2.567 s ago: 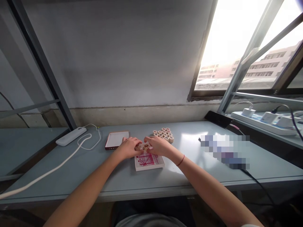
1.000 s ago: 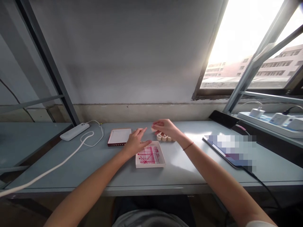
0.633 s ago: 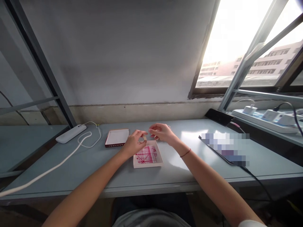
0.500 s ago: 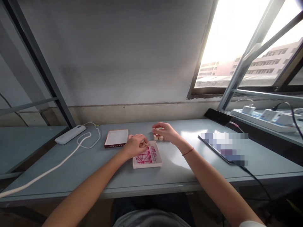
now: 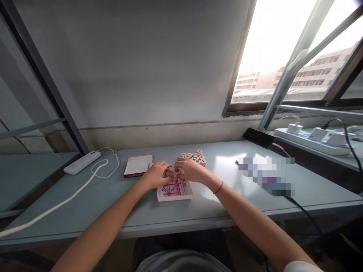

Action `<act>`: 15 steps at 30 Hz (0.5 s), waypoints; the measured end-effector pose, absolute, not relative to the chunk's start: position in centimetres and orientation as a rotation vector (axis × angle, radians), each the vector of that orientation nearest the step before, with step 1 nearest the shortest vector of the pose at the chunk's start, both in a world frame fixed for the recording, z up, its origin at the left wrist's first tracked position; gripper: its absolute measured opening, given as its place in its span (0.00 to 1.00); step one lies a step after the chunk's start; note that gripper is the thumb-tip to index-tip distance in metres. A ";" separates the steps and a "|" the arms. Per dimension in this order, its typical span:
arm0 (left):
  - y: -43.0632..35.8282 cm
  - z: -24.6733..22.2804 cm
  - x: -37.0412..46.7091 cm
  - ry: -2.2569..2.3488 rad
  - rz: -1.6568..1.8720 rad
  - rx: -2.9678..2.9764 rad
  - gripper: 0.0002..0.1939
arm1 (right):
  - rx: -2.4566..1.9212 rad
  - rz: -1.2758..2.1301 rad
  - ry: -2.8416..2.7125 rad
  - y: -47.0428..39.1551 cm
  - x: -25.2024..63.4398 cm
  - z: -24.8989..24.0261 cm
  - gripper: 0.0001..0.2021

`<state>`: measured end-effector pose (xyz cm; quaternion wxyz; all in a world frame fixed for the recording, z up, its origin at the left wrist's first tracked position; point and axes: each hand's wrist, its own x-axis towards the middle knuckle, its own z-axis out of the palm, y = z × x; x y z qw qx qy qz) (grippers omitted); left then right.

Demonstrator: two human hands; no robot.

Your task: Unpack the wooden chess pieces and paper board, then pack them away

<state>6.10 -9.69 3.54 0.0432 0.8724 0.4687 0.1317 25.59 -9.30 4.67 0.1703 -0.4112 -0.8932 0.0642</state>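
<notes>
Wall: The top of the frame is filled by a big grey wall [image 5: 147, 68].
Table: A shiny blue-grey table [image 5: 85, 200] is spread across the lower half.
Window: Bright light is let in by a window [image 5: 266, 45] at the upper right.
Flat thing: On the right of the table, a flat thing [image 5: 266, 177] is hidden by coloured squares.
Plug strip: A white plug strip [image 5: 304, 141] is seen at the far right, with chargers pushed into it.
Power bank: A white power bank [image 5: 82, 163] is seen at the left, with a thin cord near it.
White box: In the middle, just below the hands, a white box [image 5: 176, 198] is seen, with pink lines inside.
Red box: A shallow red box [image 5: 138, 165] with a white inside is set left of the middle.
Left hand: The left hand [image 5: 155, 175] is curled, and one round piece [image 5: 168, 172] is gripped by it.
Right hand: The right hand [image 5: 193, 170] is bent too, and another piece [image 5: 177, 171] is pinched by it. Both are held at the white box's far end; whether the bottom is touched cannot be told.
Game pieces: More game pieces [image 5: 197, 161] are bunched just behind the right hand.
Red string: A red string [image 5: 218, 187] is worn on the right wrist.
</notes>
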 end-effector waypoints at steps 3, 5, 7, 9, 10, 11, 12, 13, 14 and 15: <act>-9.5 3.3 5.9 1.361 0.377 2.671 0.21 | -1.214 0.085 -2.574 -9.1 25.6 4.4 0.05; -9.4 3.2 5.9 1.318 0.393 2.659 0.20 | -1.260 0.051 -2.602 -9.1 25.6 4.3 0.05; -9.4 3.2 5.9 1.297 0.417 2.658 0.18 | -1.292 0.021 -2.619 -9.2 25.3 4.1 0.05; -9.5 3.3 5.9 1.294 0.427 2.671 0.17 | -1.311 -0.007 -2.621 -9.4 24.9 4.1 0.05; -9.5 3.3 5.9 1.300 0.426 2.678 0.17 | -1.316 -0.015 -2.620 -9.5 24.7 4.0 0.05; -9.5 3.4 5.9 1.311 0.420 2.681 0.16 | -1.315 -0.008 -2.616 -9.5 24.7 4.1 0.05; -9.5 3.4 6.0 1.326 0.409 2.683 0.15 | -1.300 0.021 -2.612 -9.6 24.7 4.1 0.05; -9.5 3.5 6.1 1.342 0.401 2.680 0.15 | -1.271 0.071 -2.603 -9.5 24.9 4.3 0.06; -9.4 3.5 6.2 1.357 0.397 2.673 0.15 | -1.242 0.133 -2.583 -9.3 25.2 4.5 0.06; -9.4 3.5 6.3 1.368 0.398 2.662 0.17 | -1.230 0.194 -2.542 -8.9 25.8 4.8 0.07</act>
